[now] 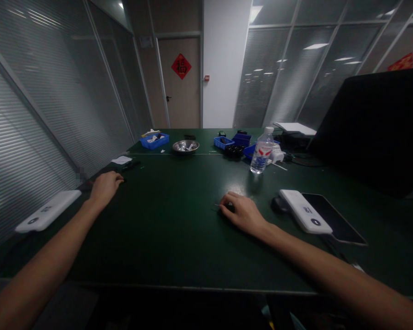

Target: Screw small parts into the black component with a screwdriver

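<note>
Right hand point(242, 212) inside table edge point(179, 288), space leftward

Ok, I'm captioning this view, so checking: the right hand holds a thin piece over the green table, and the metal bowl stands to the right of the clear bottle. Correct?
Not quite: the head view shows the metal bowl to the left of the clear bottle. The right hand does hold a thin piece over the green table.

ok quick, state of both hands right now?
Left hand: fingers closed at a small dark thing; can't tell if it's held.
Right hand: closed, pinching a thin light strip.
</note>
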